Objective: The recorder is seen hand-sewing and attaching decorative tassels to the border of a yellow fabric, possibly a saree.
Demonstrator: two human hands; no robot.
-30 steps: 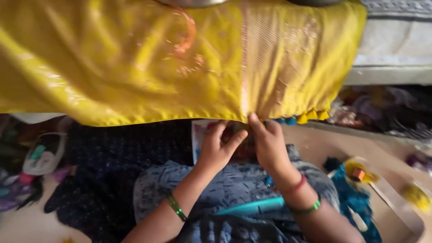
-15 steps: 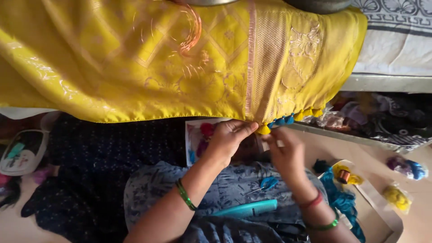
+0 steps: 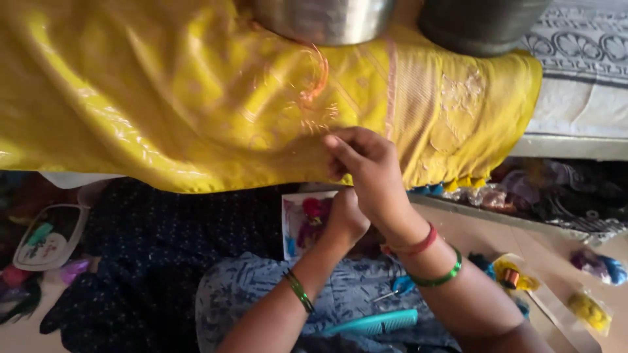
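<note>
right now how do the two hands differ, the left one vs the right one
The right hand is raised in front of the yellow cloth, fingers pinched; the left hand sits lower, below the cloth's hem and partly hidden behind the right. The right wrist carries a red band and a green bangle; the left forearm carries green bangles only. Both are bare and work close together at the cloth's lower edge.
</note>
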